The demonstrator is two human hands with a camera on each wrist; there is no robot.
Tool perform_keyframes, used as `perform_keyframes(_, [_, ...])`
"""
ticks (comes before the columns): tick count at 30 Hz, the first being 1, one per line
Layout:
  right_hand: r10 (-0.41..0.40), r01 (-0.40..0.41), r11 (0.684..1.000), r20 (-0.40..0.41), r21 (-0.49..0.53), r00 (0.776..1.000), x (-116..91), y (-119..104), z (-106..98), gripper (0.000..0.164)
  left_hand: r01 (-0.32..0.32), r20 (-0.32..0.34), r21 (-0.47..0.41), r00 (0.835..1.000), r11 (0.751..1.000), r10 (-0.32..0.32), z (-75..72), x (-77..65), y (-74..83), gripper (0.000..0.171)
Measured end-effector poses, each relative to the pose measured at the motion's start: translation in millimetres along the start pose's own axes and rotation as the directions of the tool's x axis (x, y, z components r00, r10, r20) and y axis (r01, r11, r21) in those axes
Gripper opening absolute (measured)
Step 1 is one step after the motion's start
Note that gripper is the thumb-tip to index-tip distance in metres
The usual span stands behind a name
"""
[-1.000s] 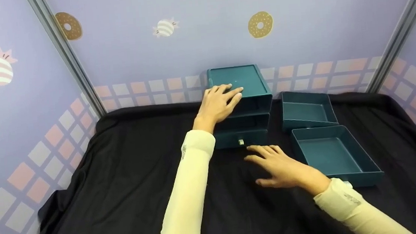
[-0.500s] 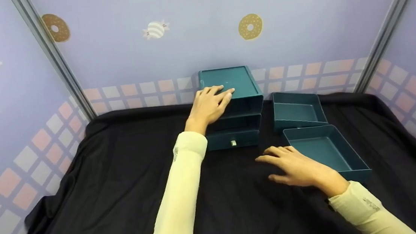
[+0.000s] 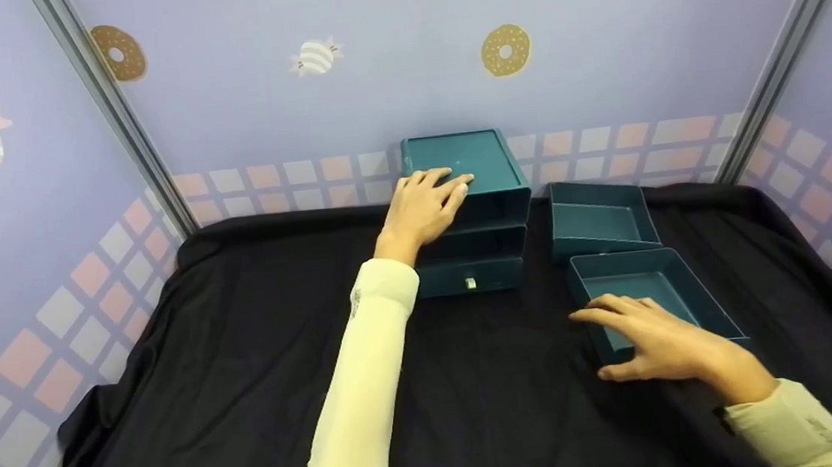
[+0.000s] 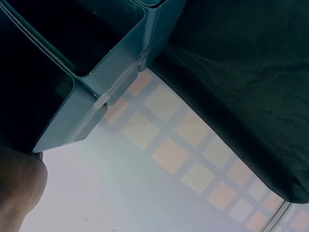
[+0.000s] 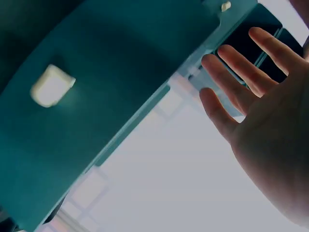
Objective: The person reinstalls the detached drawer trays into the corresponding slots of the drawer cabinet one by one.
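A teal drawer cabinet (image 3: pixel 466 155) stands against the back wall. Its upper two slots gape with no drawer in them, while the bottom drawer (image 3: pixel 444 281), with a small pale knob (image 3: pixel 471 283), sits in place. My left hand (image 3: pixel 420 209) rests on the front left of the cabinet's top, fingers lying over the edge. At the right, my right hand (image 3: pixel 655 340) hovers with spread fingers, overlapping the near loose drawer (image 3: pixel 646 282) in the head view. That drawer's front with its white knob (image 5: pixel 52 87) fills much of the right wrist view; the fingers (image 5: pixel 227 79) hold nothing.
Behind the near drawer lies a second loose drawer (image 3: pixel 599 221), close to the cabinet's right side. Black cloth (image 3: pixel 265 397) covers the table, its edge bunched along the patterned walls (image 3: pixel 260 89).
My right hand has moved right and toward me, from in front of the cabinet to the near loose drawer. The left hand stays on the cabinet's top. The head view has shifted slightly.
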State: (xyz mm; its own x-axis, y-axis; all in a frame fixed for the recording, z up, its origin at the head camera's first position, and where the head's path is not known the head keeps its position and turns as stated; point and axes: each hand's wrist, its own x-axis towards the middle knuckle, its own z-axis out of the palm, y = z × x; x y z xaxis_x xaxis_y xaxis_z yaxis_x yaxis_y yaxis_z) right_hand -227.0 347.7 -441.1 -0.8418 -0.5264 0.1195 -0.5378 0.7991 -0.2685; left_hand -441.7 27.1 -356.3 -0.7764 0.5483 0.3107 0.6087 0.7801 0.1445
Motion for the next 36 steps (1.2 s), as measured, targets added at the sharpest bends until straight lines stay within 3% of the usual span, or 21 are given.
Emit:
perform_keyframes(6, [0.006, -0.007, 1.0, -0.012, -0.03, 1.0, -18.8, 8.4, -7.9, 0.071, 0.001, 0.006, 0.018, 1.0, 1.0, -0.001, 0.3, 3.7, 2.3, 0.051])
perform_keyframes(14, [-0.024, 0.014, 0.995, -0.107, -0.096, 0.994, -42.7, 25.8, -5.5, 0.043, 0.001, 0.006, 0.025, 1.0, 1.0, -0.001, 1.5, 5.7, 5.3, 0.051])
perform_keyframes(23, [-0.032, 0.015, 0.995, -0.175, -0.099, 0.984, -55.0, 38.4, -1.8, 0.041, 0.01, 0.008, 0.036, 1.0, 0.999, -0.01, 2.6, 4.1, 2.8, 0.051])
perform_keyframes(31, [-0.017, 0.008, 0.998, -0.145, -0.063, 0.989, -62.3, 46.3, 3.1, 0.035, 0.016, -0.003, 0.028, 1.0, 0.999, -0.016, 0.1, -0.1, 2.4, 0.05])
perform_keyframes(36, [-0.074, 0.051, 0.993, -0.239, -0.102, 0.968, -64.2, 46.9, 11.1, 0.041, 0.015, -0.006, 0.023, 1.0, 1.0, -0.015, -0.4, -1.5, 2.7, 0.05])
